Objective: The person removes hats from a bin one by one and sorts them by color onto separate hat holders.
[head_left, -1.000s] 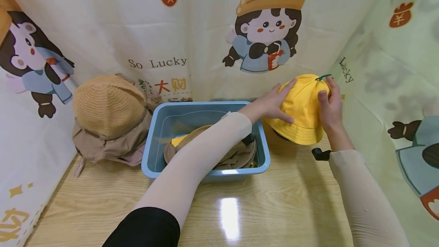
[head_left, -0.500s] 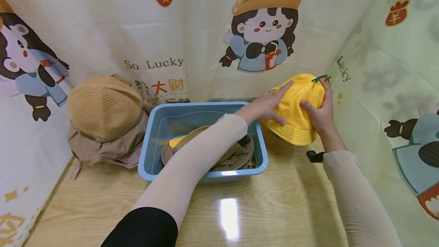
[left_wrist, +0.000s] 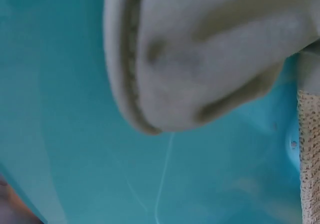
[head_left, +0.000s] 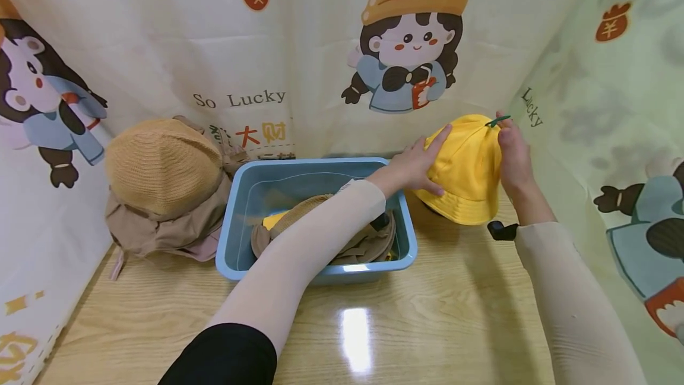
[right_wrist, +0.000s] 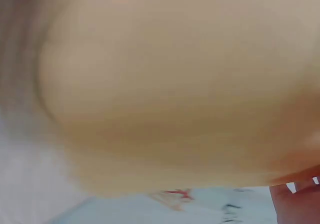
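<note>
A yellow bucket hat (head_left: 464, 165) with a small green stem on its crown stands at the right, beside the blue basin. My left hand (head_left: 414, 165) rests on the hat's left side, fingers spread and fairly straight. Against its right side lies my right hand (head_left: 515, 153), fingers extended upward near the stem; its far fingertips are partly hidden. In the right wrist view a large blurred pale-yellow surface, apparently the hat (right_wrist: 175, 149), fills most of the picture. The left wrist view looks past brown cloth (left_wrist: 200, 73) into the basin (left_wrist: 75, 108).
The blue basin (head_left: 320, 163) holds brown hats (head_left: 369, 245) and something yellow, partly behind my left forearm. A straw-topped hat (head_left: 162, 165) on brown cloth stands left of it on the wooden table (head_left: 427, 325). Printed curtains (head_left: 315, 46) enclose the back and sides.
The right hand's thumb came onto the hat's front half a second ago, creasing it; now the hand has drawn back to the right and the front is smoother. The left hand stays on the hat.
</note>
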Available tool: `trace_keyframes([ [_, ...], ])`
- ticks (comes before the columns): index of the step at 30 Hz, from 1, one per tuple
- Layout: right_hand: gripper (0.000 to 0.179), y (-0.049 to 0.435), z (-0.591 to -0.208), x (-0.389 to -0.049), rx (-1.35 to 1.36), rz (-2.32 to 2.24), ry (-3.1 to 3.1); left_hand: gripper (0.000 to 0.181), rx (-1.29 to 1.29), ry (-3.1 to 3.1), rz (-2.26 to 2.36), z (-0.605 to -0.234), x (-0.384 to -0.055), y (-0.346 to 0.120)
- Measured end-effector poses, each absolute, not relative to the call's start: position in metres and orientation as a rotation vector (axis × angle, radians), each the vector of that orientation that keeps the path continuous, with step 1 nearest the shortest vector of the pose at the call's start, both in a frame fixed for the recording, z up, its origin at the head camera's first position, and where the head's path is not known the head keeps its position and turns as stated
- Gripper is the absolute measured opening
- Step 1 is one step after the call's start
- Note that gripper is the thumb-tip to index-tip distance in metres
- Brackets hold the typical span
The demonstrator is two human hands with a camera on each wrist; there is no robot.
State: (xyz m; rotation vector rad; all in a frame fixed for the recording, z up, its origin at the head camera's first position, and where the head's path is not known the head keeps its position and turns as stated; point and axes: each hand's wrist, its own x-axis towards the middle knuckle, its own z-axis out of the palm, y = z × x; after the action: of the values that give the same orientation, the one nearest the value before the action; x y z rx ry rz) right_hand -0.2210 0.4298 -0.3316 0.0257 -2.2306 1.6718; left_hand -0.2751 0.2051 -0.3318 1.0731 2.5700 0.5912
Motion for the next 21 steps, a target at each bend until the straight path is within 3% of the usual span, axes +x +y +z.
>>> trace_keyframes([
  [6,0.059,0.420,-0.297,-0.239,-0.043,1.401,-2.586,0.130,1.069,2.571,0.597,-0.336,-0.276,0.204],
  [21,0.057,0.428,-0.302,-0.242,0.027,1.452,-2.647,0.126,1.068,2.613,0.538,-0.340,-0.276,0.206],
])
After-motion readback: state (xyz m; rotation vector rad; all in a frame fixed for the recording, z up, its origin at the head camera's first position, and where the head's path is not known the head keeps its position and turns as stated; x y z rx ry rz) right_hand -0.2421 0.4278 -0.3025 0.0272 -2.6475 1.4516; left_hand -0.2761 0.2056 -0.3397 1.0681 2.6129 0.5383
